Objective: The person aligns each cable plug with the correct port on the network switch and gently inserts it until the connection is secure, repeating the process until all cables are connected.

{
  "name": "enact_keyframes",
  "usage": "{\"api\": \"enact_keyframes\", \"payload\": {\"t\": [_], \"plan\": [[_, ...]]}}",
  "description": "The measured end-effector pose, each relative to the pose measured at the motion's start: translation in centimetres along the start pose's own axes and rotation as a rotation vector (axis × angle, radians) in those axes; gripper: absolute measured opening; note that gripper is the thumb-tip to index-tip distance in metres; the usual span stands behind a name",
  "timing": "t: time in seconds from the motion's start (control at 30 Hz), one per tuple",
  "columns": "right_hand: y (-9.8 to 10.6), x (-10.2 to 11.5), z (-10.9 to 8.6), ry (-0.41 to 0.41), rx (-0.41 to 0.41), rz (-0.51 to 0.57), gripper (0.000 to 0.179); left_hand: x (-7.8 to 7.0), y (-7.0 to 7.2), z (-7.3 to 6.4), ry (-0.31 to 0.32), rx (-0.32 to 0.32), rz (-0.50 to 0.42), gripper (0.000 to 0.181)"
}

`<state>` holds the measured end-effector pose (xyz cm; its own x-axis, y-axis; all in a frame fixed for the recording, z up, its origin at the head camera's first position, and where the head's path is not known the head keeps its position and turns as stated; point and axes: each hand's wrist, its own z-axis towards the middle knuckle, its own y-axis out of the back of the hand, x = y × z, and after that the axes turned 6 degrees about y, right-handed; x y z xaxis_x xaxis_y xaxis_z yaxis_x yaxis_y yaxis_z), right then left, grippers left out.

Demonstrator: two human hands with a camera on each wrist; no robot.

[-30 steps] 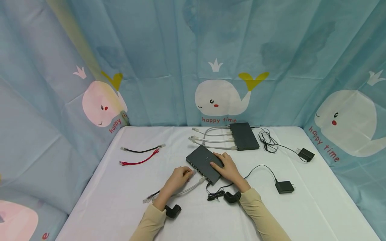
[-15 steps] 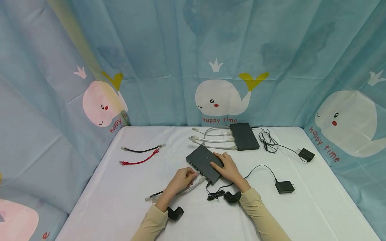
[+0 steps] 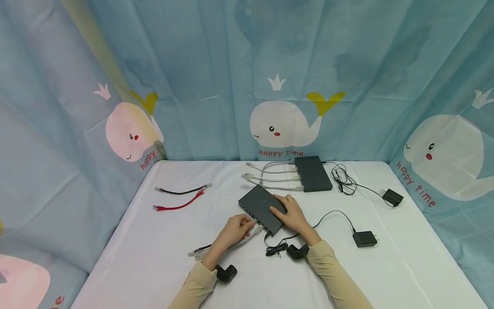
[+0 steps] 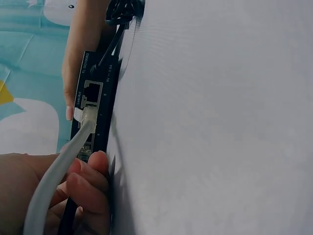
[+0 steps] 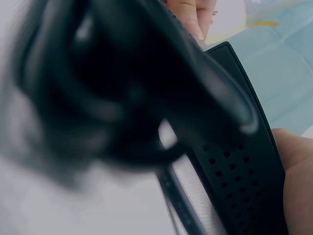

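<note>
A black network switch [image 3: 259, 205] lies at an angle in the middle of the white table, its row of ports toward the left hand. The right hand [image 3: 292, 216] holds its right side, with fingers over the top. At the ports, the left hand [image 3: 233, 231] pinches the end of a short black network cable [image 4: 67, 219]. That clear plug [image 4: 84, 153] sits at a port; whether it is fully in cannot be told. A grey network cable [image 4: 55, 178] is plugged into a port beside it. In the right wrist view, a blurred dark shape hides much of the switch.
A second switch [image 3: 313, 174] with several grey cables stands behind. Its power adapter [image 3: 393, 197] lies far right, another adapter [image 3: 364, 239] nearer. A bundled cord [image 3: 276, 249] lies by the front switch. Loose black [image 3: 181, 193] and red [image 3: 178, 207] cables lie at left.
The left hand has moved slightly right with the black cable, bringing its plug up to the ports. The right hand and the switch have stayed put.
</note>
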<state>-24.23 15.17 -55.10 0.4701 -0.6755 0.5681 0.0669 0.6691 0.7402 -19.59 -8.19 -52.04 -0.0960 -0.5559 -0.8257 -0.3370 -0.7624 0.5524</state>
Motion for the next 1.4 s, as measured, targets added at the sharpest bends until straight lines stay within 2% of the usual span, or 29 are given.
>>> {"api": "enact_keyframes", "payload": {"t": [0.2, 0.3, 0.5, 0.6, 0.83, 1.17, 1.4], "plan": [[0.1, -0.1, 0.1, 0.004, 0.001, 0.002, 0.054, -0.2, 0.0, 0.4, 0.001, 0.009, -0.007, 0.021], [0.1, -0.1, 0.1, 0.02, -0.007, 0.002, 0.054, 0.0, 0.3, 0.8, 0.005, 0.058, -0.051, 0.021], [0.0, -0.2, 0.2, 0.09, -0.017, 0.009, 0.054, 0.8, 1.1, 1.7, 0.031, 0.182, -0.225, 0.024], [0.0, -0.4, 0.1, 0.093, 0.003, 0.02, 0.055, 1.1, 1.3, 2.0, 0.046, 0.219, -0.259, 0.026], [0.2, -0.6, 0.0, 0.098, 0.018, 0.045, 0.055, 1.0, 1.2, 2.5, 0.091, 0.223, -0.309, 0.023], [0.0, -0.6, -0.2, 0.078, 0.024, 0.038, 0.055, 1.1, 0.9, 2.5, 0.079, 0.231, -0.283, 0.021], [0.1, -0.4, -0.1, 0.049, 0.021, 0.043, 0.055, 0.7, 1.2, 2.4, 0.054, 0.227, -0.175, 0.021]]}}
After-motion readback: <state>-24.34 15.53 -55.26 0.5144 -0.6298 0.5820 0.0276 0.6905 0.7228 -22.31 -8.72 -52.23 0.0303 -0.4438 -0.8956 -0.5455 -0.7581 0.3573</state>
